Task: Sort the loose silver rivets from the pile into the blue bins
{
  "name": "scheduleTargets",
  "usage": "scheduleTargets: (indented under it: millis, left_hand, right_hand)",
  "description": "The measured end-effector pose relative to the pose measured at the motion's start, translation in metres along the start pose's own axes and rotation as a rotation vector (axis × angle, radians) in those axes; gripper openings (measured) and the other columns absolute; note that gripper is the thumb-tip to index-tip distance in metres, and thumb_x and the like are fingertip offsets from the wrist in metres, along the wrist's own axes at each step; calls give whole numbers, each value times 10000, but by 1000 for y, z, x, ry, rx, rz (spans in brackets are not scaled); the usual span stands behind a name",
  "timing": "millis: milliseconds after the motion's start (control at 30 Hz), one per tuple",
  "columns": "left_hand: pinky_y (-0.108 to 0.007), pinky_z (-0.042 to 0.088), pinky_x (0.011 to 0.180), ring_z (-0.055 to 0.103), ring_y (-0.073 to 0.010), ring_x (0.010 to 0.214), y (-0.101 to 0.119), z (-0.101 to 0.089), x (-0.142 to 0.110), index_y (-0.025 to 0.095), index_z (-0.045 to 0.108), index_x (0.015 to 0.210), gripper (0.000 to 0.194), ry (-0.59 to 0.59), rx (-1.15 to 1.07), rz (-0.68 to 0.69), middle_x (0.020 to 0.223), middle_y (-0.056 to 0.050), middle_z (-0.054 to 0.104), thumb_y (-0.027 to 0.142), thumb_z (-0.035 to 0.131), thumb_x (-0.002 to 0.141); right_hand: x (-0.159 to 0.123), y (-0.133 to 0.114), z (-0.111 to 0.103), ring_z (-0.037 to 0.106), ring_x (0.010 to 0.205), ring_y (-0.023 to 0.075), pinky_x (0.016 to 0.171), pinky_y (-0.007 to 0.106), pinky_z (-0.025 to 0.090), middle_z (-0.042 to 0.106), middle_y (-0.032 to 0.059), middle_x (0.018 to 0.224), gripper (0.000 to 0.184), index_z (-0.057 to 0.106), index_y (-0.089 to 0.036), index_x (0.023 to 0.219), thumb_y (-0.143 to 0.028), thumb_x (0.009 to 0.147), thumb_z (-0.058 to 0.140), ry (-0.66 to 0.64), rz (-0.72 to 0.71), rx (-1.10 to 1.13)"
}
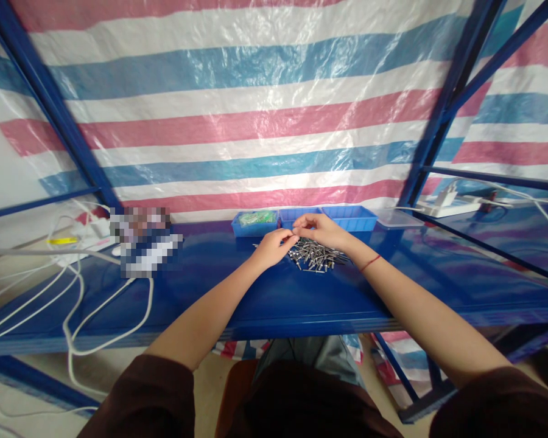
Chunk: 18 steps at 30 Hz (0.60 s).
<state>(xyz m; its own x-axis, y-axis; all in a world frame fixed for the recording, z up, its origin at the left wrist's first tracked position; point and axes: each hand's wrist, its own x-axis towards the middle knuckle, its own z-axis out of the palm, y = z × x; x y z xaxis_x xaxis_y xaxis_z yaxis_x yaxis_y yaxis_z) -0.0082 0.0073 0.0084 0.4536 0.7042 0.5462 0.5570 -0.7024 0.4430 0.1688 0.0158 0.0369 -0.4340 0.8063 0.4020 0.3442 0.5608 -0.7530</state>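
Note:
My left hand [275, 247] and my right hand [320, 230] meet fingertip to fingertip over the blue table. Both have their fingers pinched together; whatever is between them is too small to make out. Just below and partly behind my hands lies a loose pile of thin silvery metal pins that look like blind rivets [318, 257]. Some of the pile is hidden by my right hand. Behind it stand blue plastic bins: the left bin [250, 230] holds a clear and green plastic bag [257, 218], while the middle bin [296, 214] is partly covered by my right hand.
The right bin [356, 219] stands beside a flat clear plastic lid [399, 218]. White cables [77, 304] loop over the table's left side near a blurred-out object [148, 243]. A power strip [452, 205] sits at right. Blue metal posts frame the striped sheet [256, 121] behind.

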Motion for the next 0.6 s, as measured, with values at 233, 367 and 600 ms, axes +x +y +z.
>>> scheduleTargets:
  millis: [233, 367, 600]
  left_hand:
    - [-237, 407, 639, 544, -135, 666, 3, 0, 0, 130, 623, 798, 208, 45, -49, -34, 688, -11, 590, 304, 518, 841]
    - [-228, 402, 617, 537, -126, 650, -1, 1, 1, 132, 613, 781, 223, 91, -74, -43, 671, -2, 578, 316, 506, 847]
    - [-219, 419, 639, 555, -119, 675, -7, 2, 2, 159, 623, 813, 190, 199, -70, -31, 719, -1, 602, 304, 505, 849]
  right_hand:
    - [-2, -8, 11, 553, 668, 132, 639, 279, 426, 653, 46, 740, 282, 663, -135, 753, -406, 774, 589, 124, -118, -200]
    - [-5, -17, 9, 572, 722, 135, 654, 271, 433, 667, 62, 827, 224, 699, -150, 810, -335, 800, 572, 123, -226, -260]
    - [-6, -16, 2, 578, 742, 135, 674, 268, 447, 675, 53, 842, 202, 725, -185, 889, -253, 810, 551, 122, -290, -352]
